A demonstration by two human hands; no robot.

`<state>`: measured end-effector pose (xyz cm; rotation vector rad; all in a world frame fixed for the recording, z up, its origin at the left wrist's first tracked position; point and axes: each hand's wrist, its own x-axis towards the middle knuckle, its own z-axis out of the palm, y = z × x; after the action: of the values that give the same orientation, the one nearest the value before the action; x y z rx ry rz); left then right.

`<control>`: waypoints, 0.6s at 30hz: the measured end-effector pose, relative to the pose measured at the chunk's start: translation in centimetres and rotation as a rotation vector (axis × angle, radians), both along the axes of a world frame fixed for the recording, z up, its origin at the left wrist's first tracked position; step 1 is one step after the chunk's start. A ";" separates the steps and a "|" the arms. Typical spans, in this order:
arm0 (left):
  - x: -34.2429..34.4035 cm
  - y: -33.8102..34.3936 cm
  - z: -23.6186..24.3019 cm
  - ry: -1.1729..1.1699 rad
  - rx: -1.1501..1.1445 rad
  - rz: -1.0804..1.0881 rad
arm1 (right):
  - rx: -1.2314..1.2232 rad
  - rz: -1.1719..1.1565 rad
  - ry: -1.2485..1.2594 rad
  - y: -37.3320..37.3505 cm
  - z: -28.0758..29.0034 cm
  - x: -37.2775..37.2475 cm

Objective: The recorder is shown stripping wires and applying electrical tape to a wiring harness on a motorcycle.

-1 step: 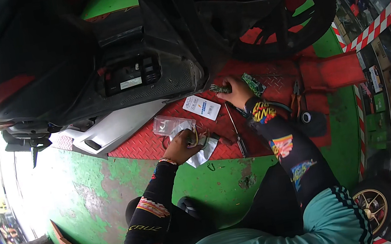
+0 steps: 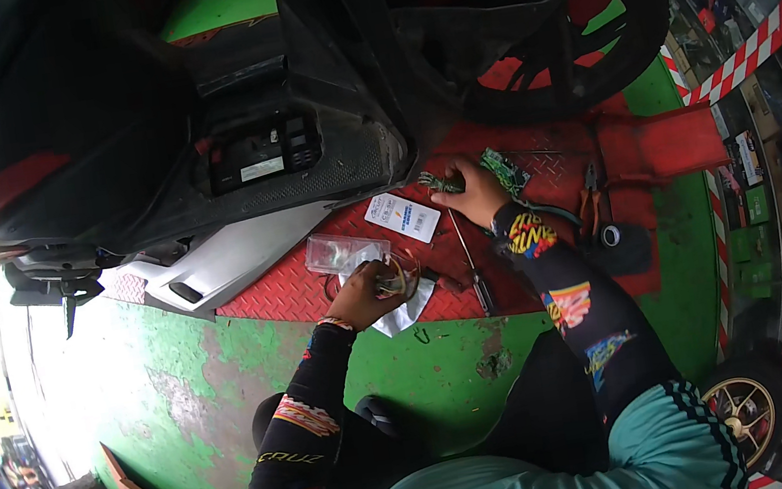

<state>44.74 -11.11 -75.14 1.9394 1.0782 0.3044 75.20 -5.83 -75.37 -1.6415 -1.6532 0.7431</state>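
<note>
My left hand (image 2: 359, 300) grips a bundle of thin wires (image 2: 403, 273), some yellowish, over a crumpled white paper (image 2: 397, 319). A clear plastic case (image 2: 341, 250) lies just beyond it. My right hand (image 2: 476, 193) pinches a small grey-green item (image 2: 434, 180), too small to make out, beside a white printed card (image 2: 404, 215) and a green packet (image 2: 504, 169). A screwdriver (image 2: 479, 287), orange-handled pliers (image 2: 589, 200) and a tape roll (image 2: 610, 236) lie on the red checker-plate platform (image 2: 269, 305).
A dark scooter (image 2: 289, 103) with a wheel (image 2: 569, 81) stands over the platform. A white panel (image 2: 250, 245) rests below its body. Glass shelving (image 2: 767, 188) and striped barrier tape (image 2: 755, 38) line the right, near a gold-rimmed wheel (image 2: 745, 414). The green floor (image 2: 181, 397) surrounds the platform.
The wires in my left hand have shifted slightly under my fingers. My right hand has moved very slightly with its small item.
</note>
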 end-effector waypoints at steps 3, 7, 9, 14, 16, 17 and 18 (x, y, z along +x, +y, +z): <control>-0.2 0.3 0.8 0.086 -0.062 -0.018 | 0.008 -0.020 0.134 -4.3 5.2 -1.9; 1.7 0.0 1.3 -0.173 -0.209 0.145 | 0.206 0.019 0.158 -8.9 8.5 -3.2; 3.9 -0.5 4.7 -0.753 -0.696 0.318 | 0.331 0.102 0.149 -10.0 8.7 -3.0; 5.6 -2.0 9.4 -0.859 -0.591 0.217 | 0.278 0.219 0.225 -10.5 11.0 -4.6; 5.5 -1.9 9.7 -0.770 -0.489 0.261 | 0.292 0.246 0.214 -10.7 11.4 -4.8; 5.4 -2.0 10.3 -0.783 -0.459 0.267 | 0.291 0.250 0.212 -10.6 11.2 -4.6; 5.3 -1.9 10.7 -0.786 -0.458 0.270 | 0.325 0.279 0.148 -10.6 11.0 -4.2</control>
<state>50.02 -13.03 -64.44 1.0985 0.7746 0.8095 70.97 -16.43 -64.38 -1.1199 -1.8056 0.6688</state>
